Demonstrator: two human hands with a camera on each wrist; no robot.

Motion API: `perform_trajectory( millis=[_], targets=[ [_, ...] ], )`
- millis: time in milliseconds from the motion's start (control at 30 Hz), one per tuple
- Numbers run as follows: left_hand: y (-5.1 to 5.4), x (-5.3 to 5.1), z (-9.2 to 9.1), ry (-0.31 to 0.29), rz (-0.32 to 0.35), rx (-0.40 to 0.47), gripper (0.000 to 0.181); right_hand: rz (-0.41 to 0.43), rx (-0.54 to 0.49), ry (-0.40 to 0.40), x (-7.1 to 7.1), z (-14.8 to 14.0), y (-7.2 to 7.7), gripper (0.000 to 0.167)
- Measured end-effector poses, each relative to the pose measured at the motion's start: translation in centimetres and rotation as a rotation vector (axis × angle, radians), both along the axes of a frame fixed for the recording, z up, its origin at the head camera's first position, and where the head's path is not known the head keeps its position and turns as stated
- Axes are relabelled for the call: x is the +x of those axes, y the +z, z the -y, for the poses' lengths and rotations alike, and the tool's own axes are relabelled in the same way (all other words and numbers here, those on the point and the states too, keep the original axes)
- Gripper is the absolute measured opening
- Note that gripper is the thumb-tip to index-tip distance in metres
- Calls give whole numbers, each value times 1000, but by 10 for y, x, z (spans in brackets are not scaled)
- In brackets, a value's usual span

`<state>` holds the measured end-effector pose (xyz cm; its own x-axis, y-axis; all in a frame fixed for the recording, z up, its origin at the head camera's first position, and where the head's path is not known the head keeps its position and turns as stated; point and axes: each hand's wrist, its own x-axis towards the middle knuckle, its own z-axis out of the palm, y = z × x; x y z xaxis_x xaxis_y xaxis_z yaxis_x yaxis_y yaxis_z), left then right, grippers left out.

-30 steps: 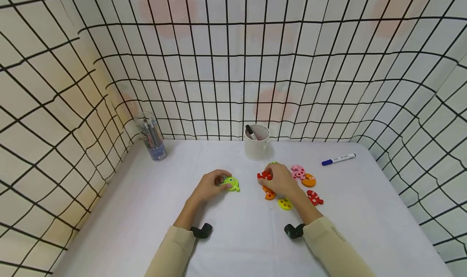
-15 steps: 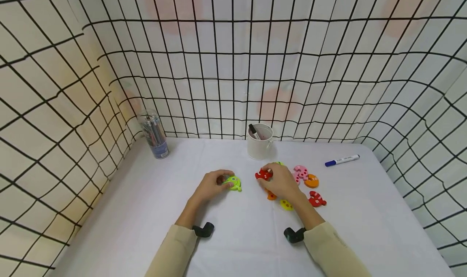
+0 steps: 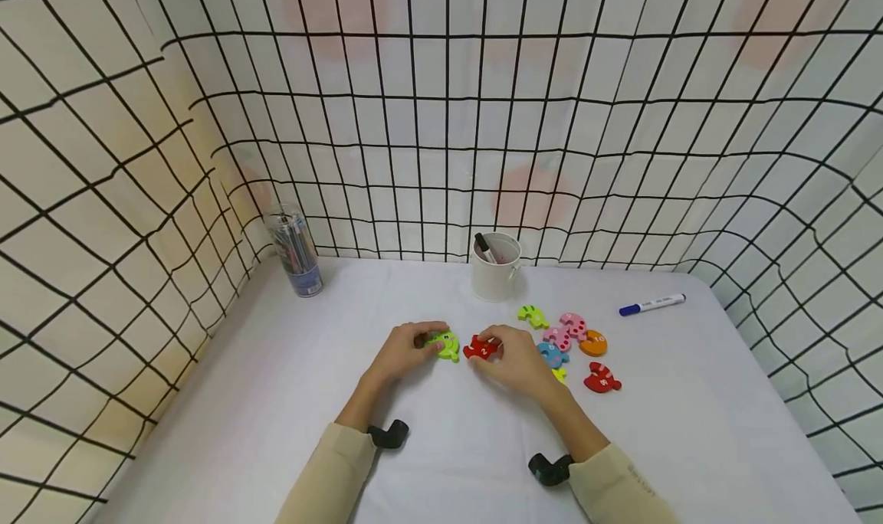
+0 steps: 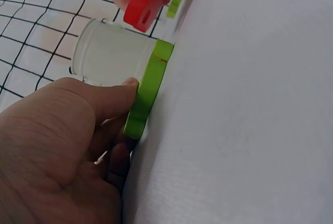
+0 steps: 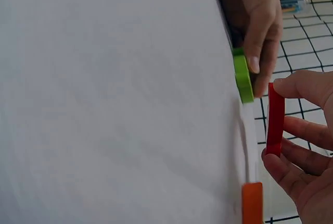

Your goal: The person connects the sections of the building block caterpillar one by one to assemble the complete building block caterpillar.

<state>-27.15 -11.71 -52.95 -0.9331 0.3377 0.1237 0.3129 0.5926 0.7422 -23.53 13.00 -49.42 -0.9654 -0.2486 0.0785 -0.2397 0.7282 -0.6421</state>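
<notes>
Left hand point(image 3: 402, 351) pinches the green piece point(image 3: 451, 346) between curled fingers and thumb; right hand point(image 3: 517, 363), opened only as the red piece point(image 3: 479, 348) needs, holds it (off the table point(image 3: 458, 455)) near the left fingertips.

Head view bright, with diffuse light; faint shadows on the surface point(image 3: 451, 447), a warm cast at the left of the gridded wall point(image 3: 428, 118), whose lines bow towards the edges; wrist views dimmer and greyer, softly focused, the green piece point(image 4: 149, 92) edged by a blurred shadow
</notes>
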Motion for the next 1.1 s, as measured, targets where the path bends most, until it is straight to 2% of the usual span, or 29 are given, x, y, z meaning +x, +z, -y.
perform_trajectory(
  millis=[200,400,1100],
  targets=[
    [0,2,-2,13,9,21,32,-49,-50,38,5,13,-10,32],
    [1,2,-2,22,23,22,32,-51,-68,35,8,22,-9,31],
    [1,4,-2,21,40,15,32,-33,-3,27,7,31,-12,32]
  ],
)
